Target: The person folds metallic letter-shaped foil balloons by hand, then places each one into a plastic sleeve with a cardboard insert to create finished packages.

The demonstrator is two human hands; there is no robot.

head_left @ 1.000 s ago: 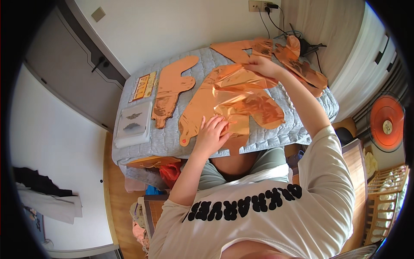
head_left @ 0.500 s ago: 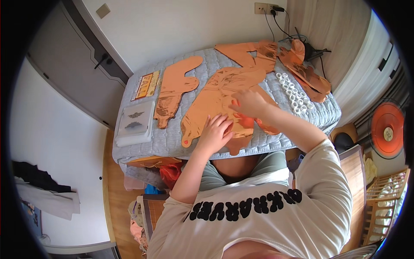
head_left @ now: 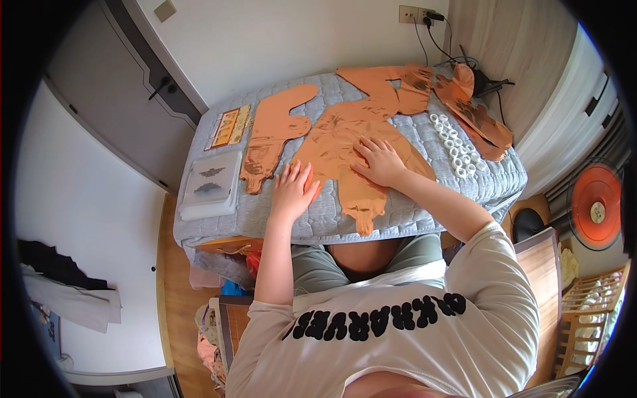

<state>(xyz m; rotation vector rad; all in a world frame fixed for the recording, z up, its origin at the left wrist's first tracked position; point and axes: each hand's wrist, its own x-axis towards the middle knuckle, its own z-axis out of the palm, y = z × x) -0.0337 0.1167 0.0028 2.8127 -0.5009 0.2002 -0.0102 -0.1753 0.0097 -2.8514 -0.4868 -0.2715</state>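
A large flat copper-coloured foil balloon lies in front of me on the quilted grey-blue cover, its narrow tail end pointing toward me. On its left edge rests my left hand, fingers apart, with an orange-red patch showing beside the palm. My right hand is spread flat on the middle of the same balloon, pressing the creased foil. To the left lies another flat foil balloon. A third, with a square hole, lies at the back and touches or overlaps the one under my hands.
Several small white rolls stand in rows at the right, beside a crumpled foil balloon. At the left are a clear plastic case and a printed card. A red fan stands beyond the bed's right side.
My left hand has moved left and my right hand has shifted slightly left and down, flattening out. The balloon's tail end now lies straighter, with its lower part laid flat.
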